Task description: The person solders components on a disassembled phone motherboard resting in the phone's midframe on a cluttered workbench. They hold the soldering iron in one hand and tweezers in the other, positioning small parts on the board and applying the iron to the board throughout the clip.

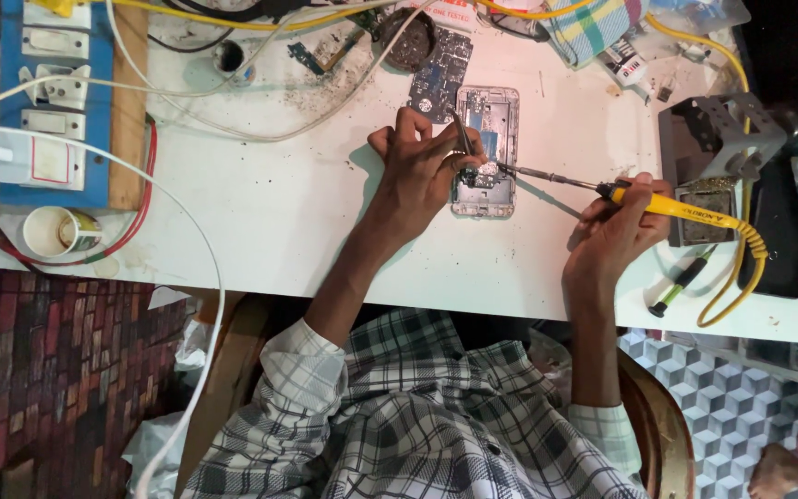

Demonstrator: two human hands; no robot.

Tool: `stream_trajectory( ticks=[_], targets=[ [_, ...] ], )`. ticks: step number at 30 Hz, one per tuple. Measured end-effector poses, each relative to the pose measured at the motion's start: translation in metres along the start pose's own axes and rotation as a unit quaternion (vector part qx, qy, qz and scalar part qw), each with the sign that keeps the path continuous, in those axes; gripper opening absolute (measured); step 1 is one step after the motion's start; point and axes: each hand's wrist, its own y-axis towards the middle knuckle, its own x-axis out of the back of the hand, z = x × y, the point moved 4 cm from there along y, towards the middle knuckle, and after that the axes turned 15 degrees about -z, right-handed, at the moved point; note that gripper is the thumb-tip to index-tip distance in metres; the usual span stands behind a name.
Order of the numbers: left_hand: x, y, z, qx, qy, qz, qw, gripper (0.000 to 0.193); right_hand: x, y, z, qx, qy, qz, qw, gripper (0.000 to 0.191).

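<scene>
Checked shirt sleeves (325, 407) closest to cam. L hand (422, 171) pinches tweezers (463, 139) over opened phone (485, 152) on white table (260, 194). R hand (616, 231) wrapped round yellow soldering iron (671, 205), tip touching the board near the phone's middle. Soldering step, I reckon; next needs steady tip, tweezers holding part firm.

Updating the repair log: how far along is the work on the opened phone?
Done: the phone lies open on the white table, a removed circuit board beside it. In hand: the left hand holds tweezers on the phone, and the right hand points the yellow soldering iron into it. Left: the phone is not closed up.
</scene>
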Motion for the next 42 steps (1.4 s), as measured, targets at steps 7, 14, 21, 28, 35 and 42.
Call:
stream_trajectory(
  ticks=[7,14,21,28,35,42],
  targets=[
    [0.0022,-0.0004,-0.0005,0.004,-0.014,-0.007,1.000,0.018,0.0022,0.0047,-0.0038,0.002,0.088,0.001,0.996,0.022],
    [0.0029,0.0018,-0.0025,0.009,-0.014,0.004,1.000,0.015,0.0002,0.0023,0.0002,0.006,0.036,-0.011,0.999,0.021],
    [0.0052,0.0020,-0.0041,0.006,-0.011,-0.001,1.000,0.017,0.0004,0.0042,-0.0026,0.000,0.043,-0.006,0.999,0.023],
    [0.0053,0.0027,-0.0049,-0.009,-0.004,-0.007,1.000,0.018,0.0020,0.0048,-0.0031,-0.009,0.060,-0.022,0.998,0.022],
    [0.0045,0.0018,-0.0035,0.004,-0.014,-0.001,1.000,0.019,-0.0006,-0.0003,0.0015,-0.031,0.043,-0.038,0.998,0.022],
    [0.0035,0.0029,-0.0015,-0.006,-0.011,-0.010,1.000,0.022,0.0007,0.0034,-0.0015,-0.009,0.033,-0.037,0.999,0.023]
  ],
)
